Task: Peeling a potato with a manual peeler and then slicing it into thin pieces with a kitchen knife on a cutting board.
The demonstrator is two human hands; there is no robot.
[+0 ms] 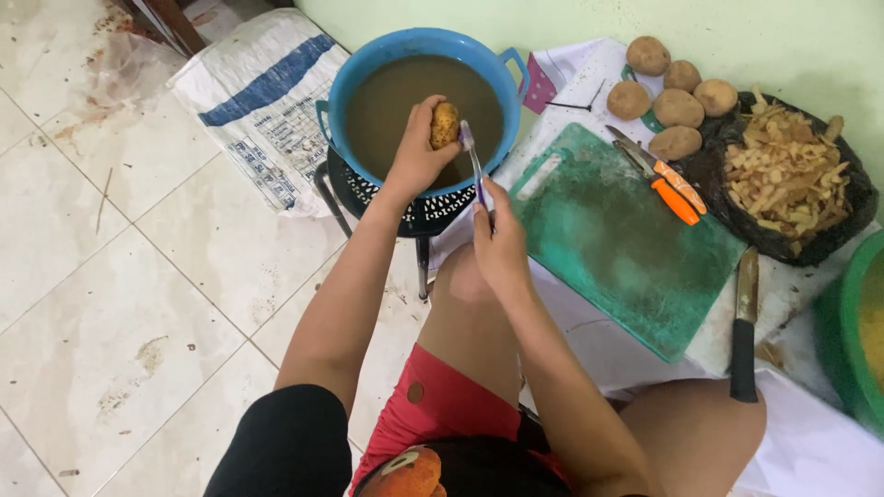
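Potato (445,125) sits in the left hand (416,156), fingers clamped around its lower half, directly above the blue basin (345,78). Held there, any drips likely fall back into the basin rather than onto the floor. The right hand (500,244) is closed on the handle of a brush (473,161), which looks like a toothbrush; its head touches the potato's right side. The hands are apart, joined only through the brush.

The basin holds murky brown water and rests on a black stool (414,212) just below the left hand.

Right of the right hand lies a green board (626,248), bare of food, with an orange peeler (668,189) at its far edge, within easy reach. Beyond the board, five unpeeled potatoes (672,106) are grouped against the wall. Beside them, a black bag (801,244) holds a heap of pale peelings. A black-handled knife (744,322) lies past the board's right corner. At the far right, a green tub (843,340) shows only its rim; its contents appear yellowish, otherwise unclear.
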